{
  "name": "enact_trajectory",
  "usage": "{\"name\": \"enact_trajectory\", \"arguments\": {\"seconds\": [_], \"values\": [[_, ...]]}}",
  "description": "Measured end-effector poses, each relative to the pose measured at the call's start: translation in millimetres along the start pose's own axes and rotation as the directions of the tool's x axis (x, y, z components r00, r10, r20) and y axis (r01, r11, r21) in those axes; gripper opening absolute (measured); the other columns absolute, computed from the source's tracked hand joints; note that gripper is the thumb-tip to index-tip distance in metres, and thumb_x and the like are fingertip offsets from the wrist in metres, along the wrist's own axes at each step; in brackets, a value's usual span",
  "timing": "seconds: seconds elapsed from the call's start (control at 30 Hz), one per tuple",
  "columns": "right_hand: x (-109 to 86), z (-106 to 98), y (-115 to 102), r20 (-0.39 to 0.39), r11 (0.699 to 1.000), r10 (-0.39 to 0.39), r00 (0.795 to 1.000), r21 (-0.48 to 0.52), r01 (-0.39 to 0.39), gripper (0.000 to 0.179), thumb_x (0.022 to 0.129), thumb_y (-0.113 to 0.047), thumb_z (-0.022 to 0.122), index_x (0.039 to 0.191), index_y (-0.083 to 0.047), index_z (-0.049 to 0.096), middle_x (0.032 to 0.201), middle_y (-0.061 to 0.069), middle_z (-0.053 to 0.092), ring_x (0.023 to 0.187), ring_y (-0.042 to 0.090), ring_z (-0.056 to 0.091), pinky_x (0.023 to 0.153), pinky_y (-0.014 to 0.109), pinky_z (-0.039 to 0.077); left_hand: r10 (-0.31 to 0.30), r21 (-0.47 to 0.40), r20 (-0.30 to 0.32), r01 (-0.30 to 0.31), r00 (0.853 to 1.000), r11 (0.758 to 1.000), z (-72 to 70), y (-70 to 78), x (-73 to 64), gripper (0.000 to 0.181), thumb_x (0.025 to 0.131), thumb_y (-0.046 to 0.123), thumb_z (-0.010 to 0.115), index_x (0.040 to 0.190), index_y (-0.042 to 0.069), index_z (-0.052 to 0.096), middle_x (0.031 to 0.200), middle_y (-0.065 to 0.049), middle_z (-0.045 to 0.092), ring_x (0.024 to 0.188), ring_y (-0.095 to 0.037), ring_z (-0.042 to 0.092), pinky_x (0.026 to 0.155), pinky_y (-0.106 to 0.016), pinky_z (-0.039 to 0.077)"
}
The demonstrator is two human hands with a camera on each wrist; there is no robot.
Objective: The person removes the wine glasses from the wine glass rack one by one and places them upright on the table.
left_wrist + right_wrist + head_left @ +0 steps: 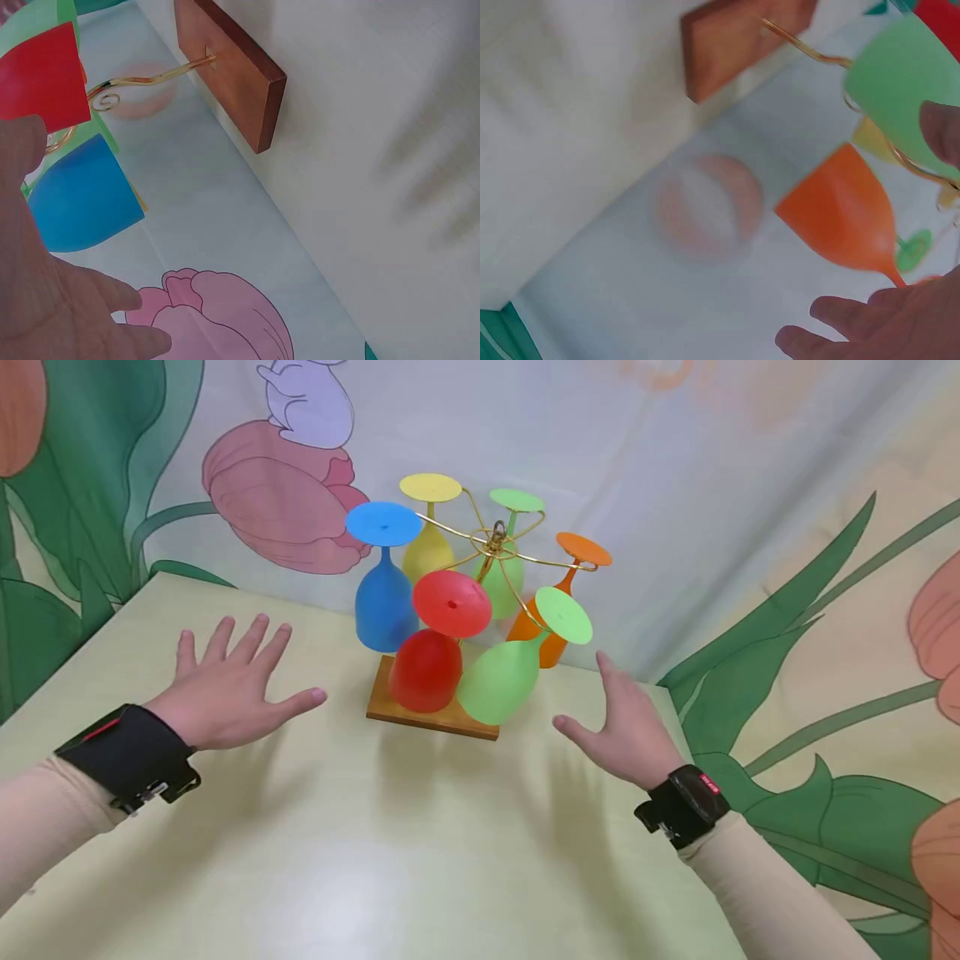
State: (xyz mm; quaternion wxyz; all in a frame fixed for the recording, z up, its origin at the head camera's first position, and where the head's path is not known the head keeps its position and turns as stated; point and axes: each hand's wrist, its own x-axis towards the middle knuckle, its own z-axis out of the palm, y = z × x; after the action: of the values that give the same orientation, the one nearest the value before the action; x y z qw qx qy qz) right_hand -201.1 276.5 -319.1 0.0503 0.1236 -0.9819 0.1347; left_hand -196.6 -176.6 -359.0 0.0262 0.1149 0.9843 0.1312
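A gold wire rack [491, 547] on a wooden base [382, 710] carries several goblets hung upside down by their feet. At its front hang a red goblet [426, 670] and a light green goblet [498, 681], the green one tilted. The blue goblet [385, 610] is on the left, the orange goblet [551, 647] on the right, and a yellow goblet [427, 552] with another green goblet [498, 581] at the back. My left hand [232, 685] is spread to the left of the rack, apart from it. On the right, my right hand [630, 727] is held with fingers extended, touching nothing.
The rack stands near the back edge of a pale table [337, 860]. Behind it hangs a cloth [615, 468] printed with flowers and leaves, which continues along the right side. Both wrists wear black straps [127, 756].
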Motion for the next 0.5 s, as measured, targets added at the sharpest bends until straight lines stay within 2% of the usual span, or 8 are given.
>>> {"name": "enact_trajectory", "arguments": {"seconds": [0.17,0.23,0.3,0.4,0.43,0.5], "values": [[-0.5,-26,-6,-0.114,0.998,-0.03,0.993,0.05,0.036,0.112,0.077,-0.061,0.065,0.155,-0.015,-0.001,0.158,0.01,0.019,0.138,0.031,0.025,0.108,0.061,0.032,0.053,-0.022,0.016,-0.053,0.998,0.998,-2.9,3.0,-2.0,0.105,0.083,0.079,0.032,0.154,0.006,0.006,0.156,-0.03,0.003,0.135,-0.054,-0.008,0.105,-0.076,-0.005],[0.0,-33,-11,-0.146,0.995,-0.059,0.987,0.069,0.069,0.111,0.078,-0.059,0.066,0.155,-0.017,-0.001,0.16,0.005,0.014,0.14,0.026,0.02,0.11,0.06,0.03,0.083,-0.071,0.046,-0.079,0.996,0.994,-5.9,3.7,-3.7,0.103,0.084,0.077,0.033,0.154,0.007,0.004,0.157,-0.028,0.001,0.135,-0.052,-0.01,0.107,-0.074,0.0],[1.0,-38,-18,-0.177,0.991,-0.094,0.98,0.079,0.109,0.109,0.078,-0.057,0.067,0.155,-0.018,0.0,0.16,0.002,0.011,0.141,0.021,0.016,0.111,0.059,0.028,0.116,-0.158,0.083,-0.102,0.99,0.982,-11.3,4.8,-4.8,0.099,0.086,0.074,0.034,0.154,0.01,0.001,0.159,-0.023,0.0,0.137,-0.049,-0.008,0.108,-0.074,0.005],[3.2,-43,-30,-0.242,0.978,-0.167,0.956,0.084,0.192,0.106,0.078,-0.052,0.07,0.155,-0.018,0.006,0.159,0.001,0.014,0.141,0.017,0.015,0.112,0.057,0.028,0.163,-0.337,0.138,-0.108,0.977,0.935,-22.7,9.2,-4.6,0.089,0.09,0.069,0.035,0.155,0.019,-0.001,0.16,-0.016,0.005,0.14,-0.042,0.004,0.107,-0.073,0.016],[4.1,-44,-35,-0.269,0.97,-0.2,0.942,0.084,0.23,0.104,0.078,-0.049,0.071,0.155,-0.017,0.008,0.159,0.002,0.017,0.141,0.016,0.016,0.112,0.057,0.028,0.178,-0.397,0.147,-0.107,0.973,0.912,-26.9,11.6,-3.7,0.085,0.091,0.067,0.034,0.155,0.022,0.001,0.16,-0.014,0.009,0.14,-0.04,0.011,0.106,-0.072,0.02],[6.3,-46,-44,-0.323,0.946,-0.278,0.904,0.073,0.317,0.1,0.077,-0.041,0.074,0.154,-0.014,0.015,0.157,0.005,0.022,0.14,0.017,0.017,0.113,0.056,0.027,0.209,-0.519,0.156,-0.1,0.965,0.849,-34.4,17.1,-0.5,0.078,0.094,0.063,0.034,0.155,0.024,0.006,0.158,-0.012,0.019,0.136,-0.036,0.027,0.105,-0.07,0.028]]}}
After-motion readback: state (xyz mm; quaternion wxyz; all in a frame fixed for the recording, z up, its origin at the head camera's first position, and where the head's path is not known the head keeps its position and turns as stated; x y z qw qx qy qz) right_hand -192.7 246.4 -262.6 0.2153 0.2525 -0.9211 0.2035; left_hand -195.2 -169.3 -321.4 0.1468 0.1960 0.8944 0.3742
